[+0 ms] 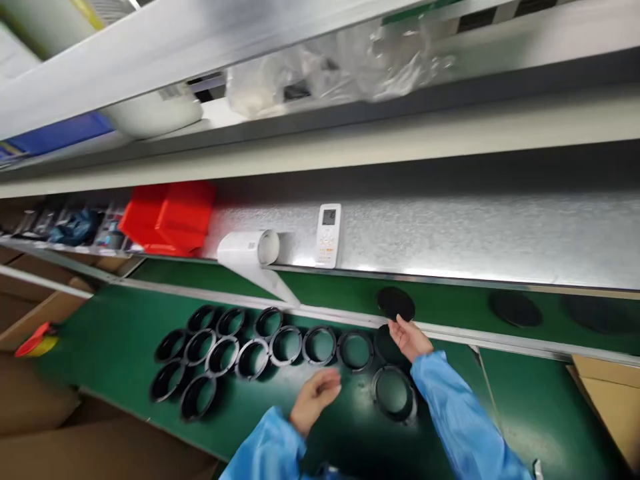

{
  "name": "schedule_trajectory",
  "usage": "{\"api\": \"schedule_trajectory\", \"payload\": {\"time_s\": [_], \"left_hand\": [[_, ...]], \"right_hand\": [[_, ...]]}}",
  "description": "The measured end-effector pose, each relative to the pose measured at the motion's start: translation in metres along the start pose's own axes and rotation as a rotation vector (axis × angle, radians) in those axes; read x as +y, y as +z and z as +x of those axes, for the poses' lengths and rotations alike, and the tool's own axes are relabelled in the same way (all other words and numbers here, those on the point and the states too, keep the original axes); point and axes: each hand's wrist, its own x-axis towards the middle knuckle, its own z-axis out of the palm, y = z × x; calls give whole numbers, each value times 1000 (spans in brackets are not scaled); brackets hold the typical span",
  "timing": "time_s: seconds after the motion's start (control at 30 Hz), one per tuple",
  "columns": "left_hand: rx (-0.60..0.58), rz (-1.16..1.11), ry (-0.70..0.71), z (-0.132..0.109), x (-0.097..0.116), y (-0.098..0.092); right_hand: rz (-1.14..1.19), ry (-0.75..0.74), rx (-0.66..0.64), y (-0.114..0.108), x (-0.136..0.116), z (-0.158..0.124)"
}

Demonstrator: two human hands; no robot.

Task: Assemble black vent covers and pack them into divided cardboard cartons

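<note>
My right hand has its fingers bent at the near edge of a flat black disc and seems to pinch it. Just left of that wrist, partly covered by the hand, is a second dark round piece. Nearer me, a black ring lies below the right hand. My left hand hovers over the green table, fingers loosely curved and nothing visible in them. A black ring sits beyond it, at the right end of a cluster of several such rings.
More black discs lie on the green strip behind the rail. On the metal shelf are a white remote control, a white label roll and a red bin. Cardboard stands at right; a red-yellow object is left.
</note>
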Motion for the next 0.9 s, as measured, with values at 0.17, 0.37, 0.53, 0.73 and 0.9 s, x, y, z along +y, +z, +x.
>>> {"api": "schedule_trajectory", "payload": {"time_s": [0.17, 0.37, 0.53, 0.73, 0.9], "left_hand": [[-282, -628, 114, 2, 19, 27], [-432, -1001, 62, -31, 8, 3], [-532, -1112, 3, -69, 2, -29], [-622, -1151, -47, -109, -14, -31], [-626, -1143, -69, -124, -25, -31]], "right_hand": [[209, 332, -307, 52, 81, -141], [-331, 338, -709, 84, 83, -225], [-944, -649, -522, 89, 55, -231], [-1236, -1041, -412, 83, 75, -231], [-1318, -1046, -542, 86, 97, -241]]}}
